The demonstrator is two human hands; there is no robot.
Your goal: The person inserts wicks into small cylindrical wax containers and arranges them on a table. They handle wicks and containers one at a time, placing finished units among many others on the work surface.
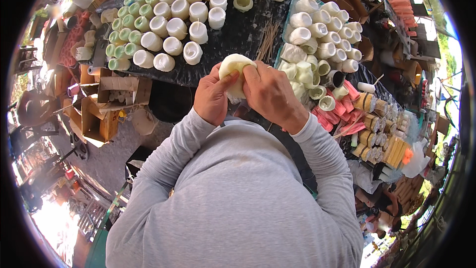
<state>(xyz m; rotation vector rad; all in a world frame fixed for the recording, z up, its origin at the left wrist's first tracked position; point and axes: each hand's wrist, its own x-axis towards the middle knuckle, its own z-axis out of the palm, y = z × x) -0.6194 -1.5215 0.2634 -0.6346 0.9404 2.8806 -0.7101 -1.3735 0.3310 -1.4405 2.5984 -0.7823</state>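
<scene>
Between my two hands, just past my belly at the table's near edge, is a pale cream, rounded piece that looks like a soft wax cup (233, 62). My left hand (212, 95) grips its left side, thumb pressed on the front. The fingers of my right hand (273, 94) are closed on its right edge, partly hiding it. Beyond my hands stand rows of white, rounded wax candles (179, 29), with pale green ones (130, 35) at their left. A hollow greenish cup (243, 3) stands apart behind them.
Thin sticks (267, 39) lie on the black table cover (233, 34). To the right, a teal-edged tray (286, 27) holds more white candles and pale cups (317, 92). Pink pieces (342, 109) and bundled yellowish rods (395, 151) are nearer. Cardboard boxes (99, 121) stand at the left.
</scene>
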